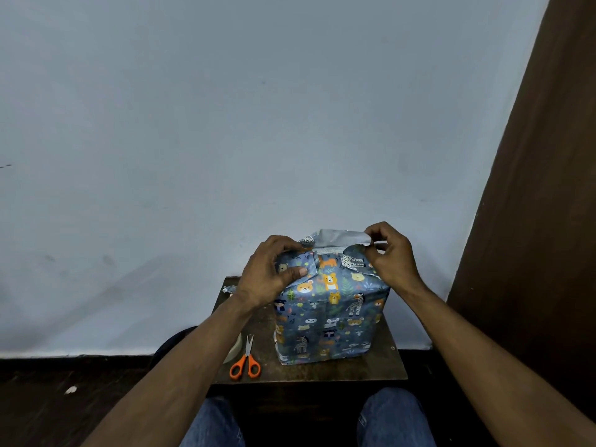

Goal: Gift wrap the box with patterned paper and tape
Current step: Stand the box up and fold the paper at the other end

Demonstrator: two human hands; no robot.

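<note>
At frame centre, the left hand (274, 272) presses paper (325, 304) onto the box. The right hand (388, 253) pinches the flap (338, 237). Excess pull may tear it.

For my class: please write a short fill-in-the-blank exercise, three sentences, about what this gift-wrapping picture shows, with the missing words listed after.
1. The scissors lying on the small table have ____ handles.
2. The right hand pinches the ____ flap of paper above the box.
3. The left hand presses a fold on the ____ of the box.

Missing words: orange; silver; top
</note>
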